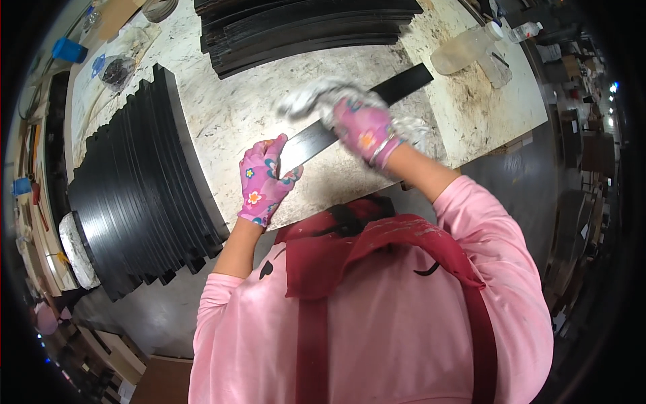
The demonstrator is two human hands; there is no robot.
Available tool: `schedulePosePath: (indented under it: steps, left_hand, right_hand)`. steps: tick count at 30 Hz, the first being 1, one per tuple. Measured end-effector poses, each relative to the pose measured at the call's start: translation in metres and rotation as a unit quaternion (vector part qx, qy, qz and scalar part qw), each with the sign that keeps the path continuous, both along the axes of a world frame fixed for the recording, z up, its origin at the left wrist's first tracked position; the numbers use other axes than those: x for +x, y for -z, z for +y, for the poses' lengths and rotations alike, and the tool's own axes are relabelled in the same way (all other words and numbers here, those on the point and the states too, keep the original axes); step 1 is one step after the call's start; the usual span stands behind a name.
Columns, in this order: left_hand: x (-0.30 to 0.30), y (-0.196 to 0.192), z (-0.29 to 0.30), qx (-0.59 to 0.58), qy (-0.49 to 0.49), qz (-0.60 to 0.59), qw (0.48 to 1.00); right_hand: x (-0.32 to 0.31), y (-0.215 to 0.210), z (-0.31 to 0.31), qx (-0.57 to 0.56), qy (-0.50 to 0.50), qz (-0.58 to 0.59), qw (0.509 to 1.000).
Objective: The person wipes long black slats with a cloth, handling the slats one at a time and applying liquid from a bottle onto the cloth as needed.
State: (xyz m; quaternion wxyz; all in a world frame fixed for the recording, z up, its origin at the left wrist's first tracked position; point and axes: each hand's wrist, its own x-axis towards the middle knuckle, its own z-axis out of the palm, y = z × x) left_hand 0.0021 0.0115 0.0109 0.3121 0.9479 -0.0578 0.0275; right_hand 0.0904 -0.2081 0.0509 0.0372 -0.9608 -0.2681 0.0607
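Glossy flat black strip: hold by its long edges

It slants across the pale, stained surface, probably stiff, light and slippery. The floral pink-gloved left hand grips its near-left end; the matching right hand clutches crumpled white-grey cloth over it.

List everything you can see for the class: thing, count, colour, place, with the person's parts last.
Table: 1, stained white, upper half
Strip: 1, black, middle of table
Cloth: 1, whitish, on strip
Left stack: many strips, black, table's left
Far stack: several strips, black, table's far side
Jug: 1, cloudy, table's right
Tub: 1, blue, far left
Clutter: uncountable, mixed, both sides
Apron: 1, dark red, lower centre
Left hand: 1, pink-gloved, at strip's near end
Right hand: 1, pink-gloved, on cloth
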Motion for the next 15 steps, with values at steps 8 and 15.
schedulePosePath:
  steps: [8,15]
  left_hand:
    - [0.002,0.006,-0.006,-0.005,0.020,-0.065,0.998]
    - [-0.044,0.000,0.008,0.005,0.001,-0.022,1.000]
  right_hand:
    - [-0.021,0.005,0.021,-0.035,-0.049,-0.036,0.998]
    - [0.063,0.015,-0.105,0.025,0.241,0.020,0.970]
